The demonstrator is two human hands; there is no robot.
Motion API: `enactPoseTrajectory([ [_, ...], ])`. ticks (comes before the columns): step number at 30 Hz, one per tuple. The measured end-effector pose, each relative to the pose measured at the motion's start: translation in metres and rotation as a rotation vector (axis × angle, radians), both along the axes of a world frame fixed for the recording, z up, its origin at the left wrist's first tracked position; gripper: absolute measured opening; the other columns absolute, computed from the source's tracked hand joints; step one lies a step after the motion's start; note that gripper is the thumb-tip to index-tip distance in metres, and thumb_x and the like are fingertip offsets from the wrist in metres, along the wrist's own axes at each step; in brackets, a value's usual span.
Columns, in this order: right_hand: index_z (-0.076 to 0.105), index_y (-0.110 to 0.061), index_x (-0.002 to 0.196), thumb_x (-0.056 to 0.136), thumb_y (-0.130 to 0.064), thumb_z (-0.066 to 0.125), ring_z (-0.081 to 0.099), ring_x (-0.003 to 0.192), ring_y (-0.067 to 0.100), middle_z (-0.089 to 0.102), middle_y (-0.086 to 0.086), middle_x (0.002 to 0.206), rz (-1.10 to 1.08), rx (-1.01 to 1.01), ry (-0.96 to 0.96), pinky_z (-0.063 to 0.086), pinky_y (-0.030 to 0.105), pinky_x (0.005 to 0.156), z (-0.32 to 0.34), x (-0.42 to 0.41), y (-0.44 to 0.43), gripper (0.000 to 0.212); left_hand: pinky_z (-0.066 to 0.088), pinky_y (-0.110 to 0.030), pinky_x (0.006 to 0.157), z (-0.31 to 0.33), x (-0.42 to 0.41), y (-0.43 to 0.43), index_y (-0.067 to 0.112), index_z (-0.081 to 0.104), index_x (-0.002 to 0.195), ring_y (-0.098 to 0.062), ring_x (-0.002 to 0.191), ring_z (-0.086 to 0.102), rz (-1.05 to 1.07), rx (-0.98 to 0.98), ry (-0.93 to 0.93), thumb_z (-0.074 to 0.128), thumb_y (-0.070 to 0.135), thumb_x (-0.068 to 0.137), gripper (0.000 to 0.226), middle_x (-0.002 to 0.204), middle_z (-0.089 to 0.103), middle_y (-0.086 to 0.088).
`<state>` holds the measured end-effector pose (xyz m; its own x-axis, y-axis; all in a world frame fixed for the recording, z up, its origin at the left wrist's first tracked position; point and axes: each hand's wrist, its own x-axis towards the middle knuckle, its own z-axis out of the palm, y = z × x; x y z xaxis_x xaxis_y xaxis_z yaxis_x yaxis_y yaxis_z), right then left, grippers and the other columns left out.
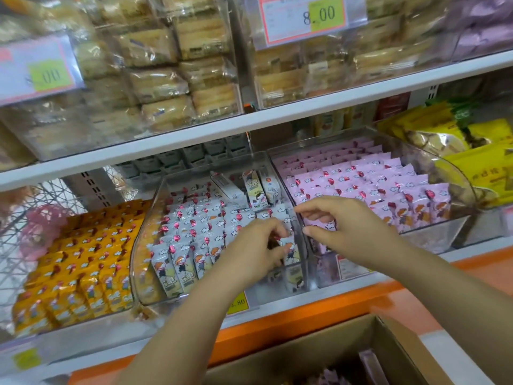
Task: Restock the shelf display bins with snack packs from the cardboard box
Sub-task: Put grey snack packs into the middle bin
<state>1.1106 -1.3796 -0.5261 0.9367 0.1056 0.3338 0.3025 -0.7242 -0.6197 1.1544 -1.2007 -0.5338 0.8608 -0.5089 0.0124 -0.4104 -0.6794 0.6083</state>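
Observation:
A clear middle bin (155, 207) holds rows of grey-white snack packs (194, 226). My left hand (255, 248) is inside its front right corner, fingers curled round a grey-white pack (290, 251) standing there. My right hand (347, 226) hovers over the divider between the middle bin and the pink bin (455, 173), fingers bent and nothing seen in them. Pink snack packs (374, 187) fill that right bin in rows. The cardboard box (319, 351) sits open at the bottom, with purple-pink packs (330, 377) inside.
A bin of yellow packs (83, 259) stands at the left. A few loose grey packs (255, 190) lie tilted at the back of the middle bin. Yellow bags (472, 162) fill the far right. Above, a white shelf (277, 118) carries bins of wrapped cakes and price tags (311, 18).

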Motion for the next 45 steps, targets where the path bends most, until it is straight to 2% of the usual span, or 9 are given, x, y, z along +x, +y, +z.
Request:
enactPoseTrajectory([
  [5, 0.062, -0.027, 0.120, 0.088, -0.016, 0.066, 0.049, 0.089, -0.018, 0.063, -0.012, 0.109, 0.001, 0.026, 0.018, 0.036, -0.004, 0.078, 0.001, 0.000, 0.000, 0.035, 0.046, -0.028, 0.089, 0.000, 0.010, -0.003, 0.025, 0.063, 0.100, -0.014, 0.090, 0.054, -0.055, 0.135, -0.041, 0.069, 0.025, 0.087, 0.015, 0.102, 0.041, 0.003],
  [11, 0.061, -0.030, 0.120, 0.089, -0.019, 0.064, 0.042, 0.082, -0.030, 0.055, -0.019, 0.106, 0.011, 0.007, 0.033, 0.032, -0.007, 0.073, 0.005, -0.001, 0.001, 0.034, 0.041, -0.026, 0.058, 0.013, 0.027, 0.016, 0.026, 0.064, 0.109, -0.013, 0.073, 0.057, 0.212, -0.135, -0.116, 0.065, 0.039, 0.087, 0.025, 0.091, 0.055, 0.003],
  [18, 0.062, -0.031, 0.118, 0.089, -0.018, 0.064, 0.047, 0.086, -0.021, 0.055, -0.022, 0.100, 0.011, 0.015, 0.045, 0.035, -0.004, 0.076, 0.006, 0.001, 0.000, 0.032, 0.048, -0.038, 0.086, 0.018, 0.058, -0.004, 0.023, 0.052, 0.127, -0.029, 0.115, 0.051, 0.484, 0.078, -0.402, 0.054, 0.048, 0.091, 0.044, 0.117, 0.058, -0.007],
  [21, 0.061, -0.031, 0.120, 0.089, -0.019, 0.064, 0.047, 0.089, -0.018, 0.056, -0.020, 0.104, 0.020, 0.001, 0.043, 0.036, -0.003, 0.076, 0.005, 0.002, -0.001, 0.033, 0.043, -0.050, 0.098, 0.029, 0.076, -0.010, 0.022, 0.048, 0.123, -0.032, 0.104, 0.059, 0.493, 0.203, -0.316, 0.046, 0.056, 0.092, 0.047, 0.097, 0.064, -0.006],
  [24, 0.060, -0.032, 0.121, 0.089, -0.020, 0.064, 0.047, 0.091, -0.018, 0.057, -0.019, 0.108, 0.027, -0.006, 0.047, 0.037, -0.002, 0.076, 0.005, 0.003, -0.002, 0.034, 0.028, -0.056, 0.109, 0.034, 0.087, -0.015, 0.021, 0.040, 0.133, -0.029, 0.113, 0.056, 0.449, 0.307, -0.195, 0.040, 0.059, 0.094, 0.055, 0.110, 0.063, -0.007],
  [30, 0.061, -0.033, 0.118, 0.088, -0.021, 0.065, 0.047, 0.088, -0.018, 0.059, -0.017, 0.109, 0.037, 0.000, 0.063, 0.037, -0.002, 0.075, 0.007, 0.004, -0.002, 0.032, 0.031, -0.060, 0.106, 0.032, 0.087, -0.011, 0.026, 0.038, 0.135, -0.027, 0.100, 0.059, 0.416, -0.001, -0.166, 0.063, 0.048, 0.086, 0.059, 0.092, 0.058, 0.009],
  [35, 0.061, -0.033, 0.119, 0.088, -0.022, 0.065, 0.047, 0.089, -0.017, 0.057, -0.019, 0.105, 0.031, -0.005, 0.066, 0.037, -0.001, 0.075, 0.008, 0.004, -0.001, 0.033, 0.048, -0.019, 0.067, 0.032, 0.068, -0.013, 0.028, 0.038, 0.138, -0.004, 0.079, 0.053, 0.308, -0.283, -0.313, 0.071, 0.022, 0.083, 0.064, 0.110, 0.051, 0.002],
  [40, 0.061, -0.033, 0.119, 0.090, -0.021, 0.063, 0.046, 0.090, -0.017, 0.056, -0.020, 0.106, 0.034, -0.006, 0.067, 0.037, 0.000, 0.077, 0.008, 0.002, -0.001, 0.032, 0.056, -0.029, 0.082, 0.039, 0.037, 0.010, 0.036, 0.044, 0.120, -0.014, 0.104, 0.061, 0.336, -0.635, -0.320, 0.074, 0.022, 0.080, 0.052, 0.122, 0.048, -0.001],
  [45, 0.060, -0.035, 0.117, 0.090, -0.021, 0.063, 0.048, 0.094, -0.014, 0.055, -0.021, 0.103, 0.031, 0.004, 0.073, 0.040, 0.007, 0.079, 0.008, 0.001, -0.001, 0.031, 0.057, -0.024, 0.076, 0.038, -0.002, 0.045, 0.026, 0.056, 0.103, -0.011, 0.088, 0.069, 0.223, -0.539, -0.034, 0.072, 0.015, 0.083, 0.028, 0.112, 0.063, 0.001],
])
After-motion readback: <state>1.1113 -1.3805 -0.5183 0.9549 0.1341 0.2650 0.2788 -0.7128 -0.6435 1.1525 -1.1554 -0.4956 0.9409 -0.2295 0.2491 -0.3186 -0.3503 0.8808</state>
